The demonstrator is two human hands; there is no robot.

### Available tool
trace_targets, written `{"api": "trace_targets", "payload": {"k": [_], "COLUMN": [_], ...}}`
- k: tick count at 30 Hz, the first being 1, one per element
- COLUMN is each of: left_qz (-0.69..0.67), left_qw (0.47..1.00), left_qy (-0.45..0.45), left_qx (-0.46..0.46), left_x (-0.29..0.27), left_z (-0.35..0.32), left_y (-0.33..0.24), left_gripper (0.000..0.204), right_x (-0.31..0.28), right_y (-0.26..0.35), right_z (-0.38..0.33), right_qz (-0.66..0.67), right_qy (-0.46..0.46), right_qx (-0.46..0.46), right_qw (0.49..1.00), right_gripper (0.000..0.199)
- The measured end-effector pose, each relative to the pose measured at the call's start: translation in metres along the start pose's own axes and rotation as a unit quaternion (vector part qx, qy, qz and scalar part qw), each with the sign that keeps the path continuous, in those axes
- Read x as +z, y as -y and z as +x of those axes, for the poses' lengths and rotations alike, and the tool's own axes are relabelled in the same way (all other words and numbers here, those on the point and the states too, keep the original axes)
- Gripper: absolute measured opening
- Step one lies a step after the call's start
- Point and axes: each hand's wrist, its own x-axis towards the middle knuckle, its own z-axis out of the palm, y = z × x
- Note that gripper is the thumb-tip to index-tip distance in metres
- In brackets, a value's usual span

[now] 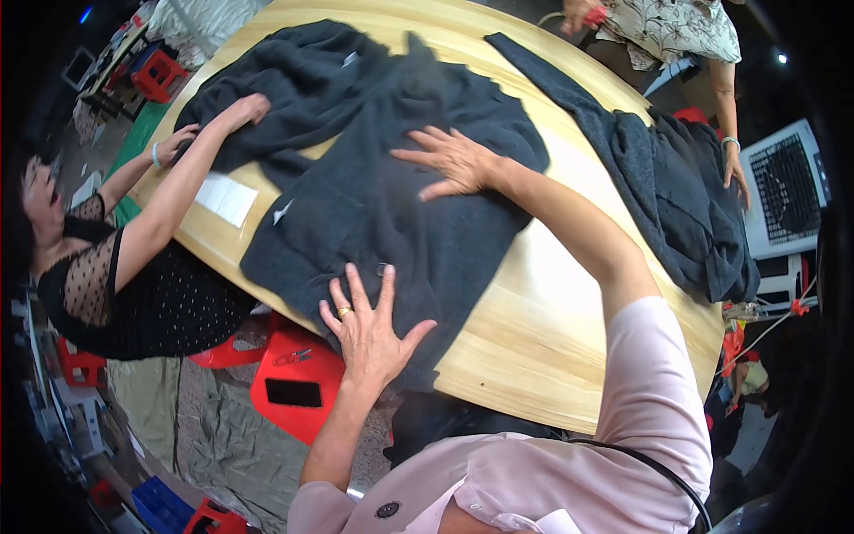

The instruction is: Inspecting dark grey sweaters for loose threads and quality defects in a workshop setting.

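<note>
A dark grey knit garment (391, 214) lies spread over the wooden table, its lower end reaching the near edge. My left hand (369, 334) rests on its near part with fingers spread, a gold ring on one finger. Higher up the cloth, my right hand (454, 165) lies with its fingers apart and its arm stretched across from the right. Neither hand grips the fabric. A small white tag (283, 212) shows at the garment's left side.
At the left, a person (178, 214) handles another dark garment (276, 89), beside white paper (224, 198). Another person (676, 36) at the far right touches a dark long-sleeved garment (663, 178). A red stool (302, 378) below the table edge holds thread snips (293, 357) and a black phone (294, 392).
</note>
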Motion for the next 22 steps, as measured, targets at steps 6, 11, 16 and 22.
{"api": "trace_targets", "payload": {"k": [6, 11, 16, 22], "left_qz": [-0.049, 0.005, 0.034, 0.009], "left_qw": [0.997, 0.999, 0.998, 0.999], "left_qy": [-0.055, -0.049, -0.04, -0.034], "left_qx": [0.021, -0.009, -0.041, -0.014], "left_x": [0.021, 0.017, 0.004, -0.001], "left_z": [0.046, 0.11, 0.128, 0.146], "left_y": [-0.007, -0.025, 0.005, 0.018], "left_gripper": [0.105, 0.089, 0.09, 0.092], "right_x": [-0.011, -0.033, 0.011, 0.043], "right_y": [-0.028, -0.002, 0.093, 0.19], "right_z": [0.109, 0.113, -0.021, -0.236], "right_qz": [-0.179, -0.288, -0.01, 0.011], "right_qy": [0.031, -0.177, -0.323, -0.114], "right_qx": [-0.002, 0.164, 0.188, 0.397], "right_qw": [0.983, 0.927, 0.928, 0.911], "right_gripper": [0.097, 0.062, 0.081, 0.089]}}
